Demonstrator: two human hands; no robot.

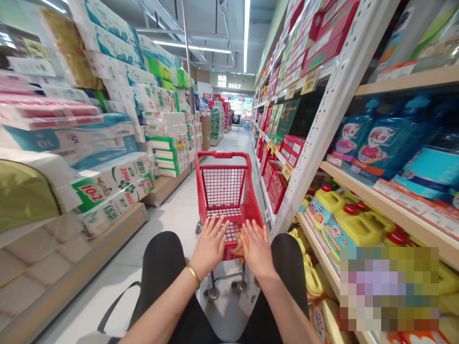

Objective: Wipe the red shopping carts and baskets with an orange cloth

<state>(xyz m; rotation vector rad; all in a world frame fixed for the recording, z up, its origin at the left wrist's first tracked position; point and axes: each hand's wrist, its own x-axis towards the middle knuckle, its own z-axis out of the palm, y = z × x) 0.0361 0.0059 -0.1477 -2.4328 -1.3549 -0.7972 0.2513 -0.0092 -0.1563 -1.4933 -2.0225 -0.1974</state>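
A small red shopping cart (222,187) with a mesh basket stands in front of my knees. My left hand (211,242), with a gold bangle at its wrist, stretches over the cart's near side, fingers spread and nothing in them. Beside it, my right hand (257,248) is open too, its fingers straight and pointing forward. An orange, crumpled, cloth-like thing (235,247) shows partly below and beside the right hand. That hand hides the rest, and I cannot tell whether it touches the thing.
Stacked paper packs (114,184) line the left on a low platform (107,258). Shelves on the right hold blue bottles (383,143), yellow jugs (355,229) and red boxes (278,188). A white upright post (315,143) stands close by. The tiled aisle (233,141) runs on ahead.
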